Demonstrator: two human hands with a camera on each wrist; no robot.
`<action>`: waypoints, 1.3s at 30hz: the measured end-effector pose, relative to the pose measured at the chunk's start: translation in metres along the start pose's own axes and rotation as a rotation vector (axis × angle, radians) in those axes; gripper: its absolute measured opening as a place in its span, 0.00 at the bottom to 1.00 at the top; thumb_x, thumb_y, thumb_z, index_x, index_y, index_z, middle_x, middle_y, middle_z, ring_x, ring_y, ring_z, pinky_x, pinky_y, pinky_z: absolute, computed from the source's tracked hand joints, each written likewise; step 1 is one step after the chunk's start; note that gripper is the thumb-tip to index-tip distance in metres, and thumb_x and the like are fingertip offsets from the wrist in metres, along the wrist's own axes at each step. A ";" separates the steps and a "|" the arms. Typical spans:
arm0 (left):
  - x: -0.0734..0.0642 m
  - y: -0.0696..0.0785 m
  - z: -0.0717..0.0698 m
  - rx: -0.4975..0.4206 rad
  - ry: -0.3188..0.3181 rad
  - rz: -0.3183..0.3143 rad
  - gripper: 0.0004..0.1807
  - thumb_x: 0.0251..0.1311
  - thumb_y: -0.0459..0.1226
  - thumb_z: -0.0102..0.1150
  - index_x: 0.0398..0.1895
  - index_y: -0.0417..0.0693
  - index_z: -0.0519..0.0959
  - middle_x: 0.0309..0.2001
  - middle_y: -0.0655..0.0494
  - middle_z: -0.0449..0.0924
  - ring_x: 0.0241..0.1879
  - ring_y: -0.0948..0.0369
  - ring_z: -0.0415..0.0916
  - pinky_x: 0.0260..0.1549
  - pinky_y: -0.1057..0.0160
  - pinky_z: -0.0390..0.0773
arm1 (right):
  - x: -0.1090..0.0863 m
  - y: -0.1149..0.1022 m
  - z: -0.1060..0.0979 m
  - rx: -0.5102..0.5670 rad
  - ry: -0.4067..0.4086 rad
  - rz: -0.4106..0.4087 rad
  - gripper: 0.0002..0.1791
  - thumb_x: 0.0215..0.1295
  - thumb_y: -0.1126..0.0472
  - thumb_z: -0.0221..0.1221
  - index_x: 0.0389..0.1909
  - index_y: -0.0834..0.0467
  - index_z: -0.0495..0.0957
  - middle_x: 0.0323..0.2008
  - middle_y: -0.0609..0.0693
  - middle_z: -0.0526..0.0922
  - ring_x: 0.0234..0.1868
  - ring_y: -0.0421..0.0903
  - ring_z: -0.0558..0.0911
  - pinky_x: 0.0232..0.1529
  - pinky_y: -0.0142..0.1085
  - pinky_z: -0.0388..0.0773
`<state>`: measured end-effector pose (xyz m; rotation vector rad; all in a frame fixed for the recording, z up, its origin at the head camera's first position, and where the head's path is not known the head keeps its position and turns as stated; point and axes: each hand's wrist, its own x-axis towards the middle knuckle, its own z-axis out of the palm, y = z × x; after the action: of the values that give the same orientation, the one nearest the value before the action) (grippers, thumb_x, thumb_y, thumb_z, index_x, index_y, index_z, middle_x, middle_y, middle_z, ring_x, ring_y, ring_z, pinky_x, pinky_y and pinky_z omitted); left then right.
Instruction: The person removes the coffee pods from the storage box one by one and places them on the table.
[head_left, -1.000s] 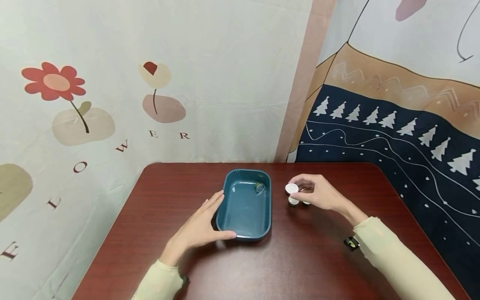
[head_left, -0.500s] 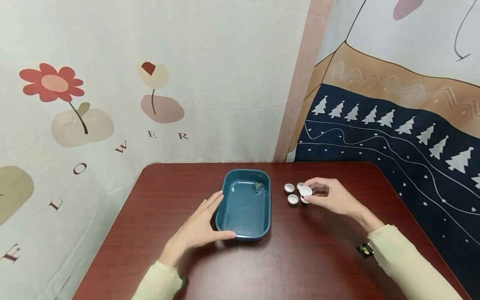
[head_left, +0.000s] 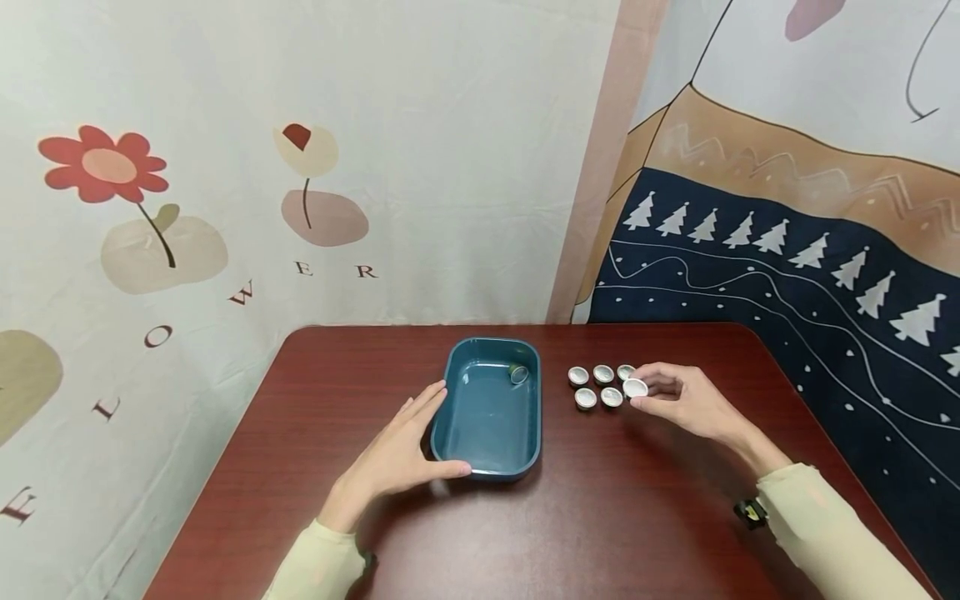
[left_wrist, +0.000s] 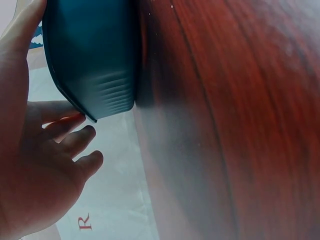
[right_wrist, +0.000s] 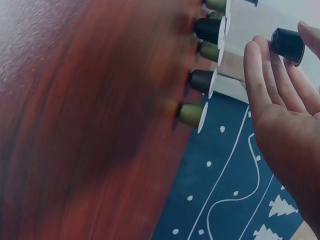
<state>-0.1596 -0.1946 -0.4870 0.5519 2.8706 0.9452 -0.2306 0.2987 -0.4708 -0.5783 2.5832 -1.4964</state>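
Observation:
My right hand point(head_left: 686, 400) pinches a coffee capsule point(head_left: 635, 388) between thumb and fingers, its white lid facing up. In the right wrist view this held capsule point(right_wrist: 288, 44) has a dark body. It is just above the right end of a cluster of lidded coffee capsules point(head_left: 603, 375) on the table; some are olive green point(right_wrist: 192, 115), others dark point(right_wrist: 202, 81). My left hand point(head_left: 397, 450) rests against the teal plastic bin point(head_left: 435, 433), fingers along its left rim and thumb at the near rim. Inside the bin, one capsule point(head_left: 517, 374) lies on its side near the far right corner.
The reddish-brown wooden table point(head_left: 525, 542) carries the bin and the capsules. Close behind its far edge hangs a pale printed cloth point(head_left: 465, 208); a navy cloth with white trees point(head_left: 750, 258) hangs on the right.
My right hand has moved right with the pinched capsule, above the row, and more capsules on the table have come into sight. The left hand and the bin have stayed put.

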 end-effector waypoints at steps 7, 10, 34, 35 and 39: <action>0.000 0.000 0.000 0.001 -0.002 -0.003 0.73 0.54 0.74 0.79 0.93 0.45 0.57 0.94 0.53 0.53 0.92 0.43 0.55 0.92 0.34 0.54 | -0.001 0.006 -0.001 -0.031 0.024 0.006 0.18 0.73 0.63 0.75 0.60 0.61 0.88 0.58 0.62 0.90 0.47 0.32 0.90 0.50 0.25 0.88; 0.000 0.000 0.000 -0.003 0.000 -0.001 0.73 0.54 0.73 0.80 0.93 0.45 0.57 0.94 0.53 0.53 0.92 0.43 0.55 0.92 0.34 0.54 | -0.002 0.008 -0.001 -0.028 0.030 0.026 0.19 0.73 0.62 0.75 0.61 0.62 0.89 0.61 0.65 0.89 0.47 0.31 0.90 0.49 0.24 0.88; -0.001 0.000 0.000 -0.018 -0.014 -0.030 0.73 0.53 0.74 0.79 0.94 0.49 0.55 0.94 0.59 0.51 0.93 0.43 0.52 0.91 0.35 0.55 | 0.004 0.030 0.005 -0.133 0.067 0.157 0.21 0.71 0.59 0.77 0.59 0.65 0.89 0.50 0.59 0.93 0.42 0.33 0.88 0.45 0.23 0.86; -0.001 0.000 0.000 -0.019 -0.014 -0.029 0.73 0.53 0.74 0.79 0.94 0.48 0.55 0.94 0.59 0.51 0.93 0.43 0.52 0.92 0.35 0.55 | 0.005 0.031 0.005 -0.146 0.070 0.154 0.20 0.71 0.59 0.77 0.59 0.65 0.89 0.49 0.59 0.93 0.42 0.33 0.88 0.45 0.23 0.86; -0.001 0.000 0.000 -0.016 -0.009 -0.020 0.73 0.53 0.74 0.79 0.93 0.47 0.56 0.94 0.59 0.51 0.93 0.44 0.53 0.92 0.36 0.54 | 0.006 0.035 0.007 -0.178 0.078 0.149 0.19 0.71 0.59 0.78 0.57 0.63 0.90 0.46 0.57 0.94 0.41 0.34 0.88 0.43 0.24 0.86</action>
<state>-0.1588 -0.1948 -0.4871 0.5243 2.8531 0.9594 -0.2440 0.3059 -0.5035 -0.3409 2.7690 -1.2773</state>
